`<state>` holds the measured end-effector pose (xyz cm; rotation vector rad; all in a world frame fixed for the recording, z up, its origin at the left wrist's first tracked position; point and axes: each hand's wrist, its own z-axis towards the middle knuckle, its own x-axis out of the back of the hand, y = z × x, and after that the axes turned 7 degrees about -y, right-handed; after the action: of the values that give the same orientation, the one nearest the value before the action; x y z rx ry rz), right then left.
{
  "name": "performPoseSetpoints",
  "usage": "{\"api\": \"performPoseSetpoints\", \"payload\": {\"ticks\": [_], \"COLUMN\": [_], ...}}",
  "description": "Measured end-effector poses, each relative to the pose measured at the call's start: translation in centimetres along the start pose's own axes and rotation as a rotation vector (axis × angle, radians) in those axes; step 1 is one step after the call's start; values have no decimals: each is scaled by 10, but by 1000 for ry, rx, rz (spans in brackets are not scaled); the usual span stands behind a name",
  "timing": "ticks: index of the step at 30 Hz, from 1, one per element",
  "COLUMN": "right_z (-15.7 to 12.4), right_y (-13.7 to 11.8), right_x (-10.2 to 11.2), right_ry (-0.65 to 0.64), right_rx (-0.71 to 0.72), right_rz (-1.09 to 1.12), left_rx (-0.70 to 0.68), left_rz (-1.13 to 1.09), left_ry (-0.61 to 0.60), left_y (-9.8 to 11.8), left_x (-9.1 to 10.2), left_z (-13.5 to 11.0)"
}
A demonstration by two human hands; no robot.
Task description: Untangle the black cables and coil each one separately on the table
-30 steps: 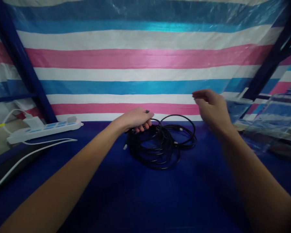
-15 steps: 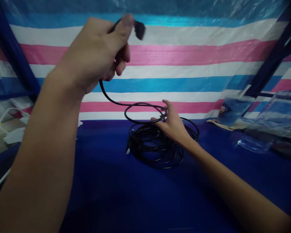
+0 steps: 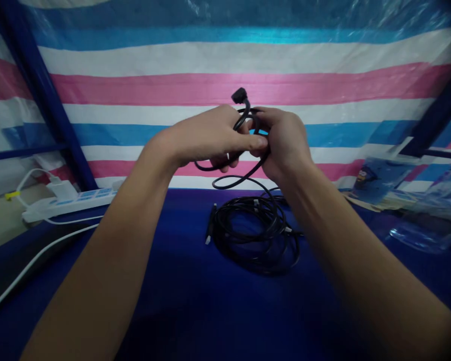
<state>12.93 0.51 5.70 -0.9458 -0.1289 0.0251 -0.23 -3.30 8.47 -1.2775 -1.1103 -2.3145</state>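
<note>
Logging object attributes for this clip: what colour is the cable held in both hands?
Black. The cable shows best in the head view, against the striped tarp.

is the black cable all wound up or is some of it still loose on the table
Partly loose. Both hands, left hand and right hand, hold one end raised; most of the black cable lies tangled on the table.

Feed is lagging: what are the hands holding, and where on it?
Both left hand and right hand grip the black cable just below its plug end.
</note>
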Motion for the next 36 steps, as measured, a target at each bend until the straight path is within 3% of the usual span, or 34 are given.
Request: {"api": "performPoseSetpoints", "payload": {"ticks": [4,9,11,16,22,26,29,31,34,36], "right_z": [0,-11,-16,-25,-31,-30,-27,-26,-31,-36], "right_y": [15,40,44,41,38,41,45,47,46,42], "right_x": [23,65,71,53,29,34,44,50,55,55], "right_ry": [-1,-169,-181,-63,16,59,179,227,126,-31], "right_rx": [-98,-358,-377,-222,-155,-131,-84,-40,4,2], "right_rz": [-105,39,115,288,306,309,329,338,309,284], "left_rx": [39,190,239,329,271,207,142,169,324,423], "left_rz": [-74,-248,-336,-360,-456,-379,-342,-274,-113,-55], "left_ry": [21,446,540,438,361,281,127,10,-87,-26], "left_y": [-16,-52,-63,-61,-43,-44,-45,-46,-48,-50], "left_x": [22,53,58,53,55,60,62,61,55,46], "left_z": [-13,-26,-26,-24,-30,-39,-49,-52,-45,-33]}}
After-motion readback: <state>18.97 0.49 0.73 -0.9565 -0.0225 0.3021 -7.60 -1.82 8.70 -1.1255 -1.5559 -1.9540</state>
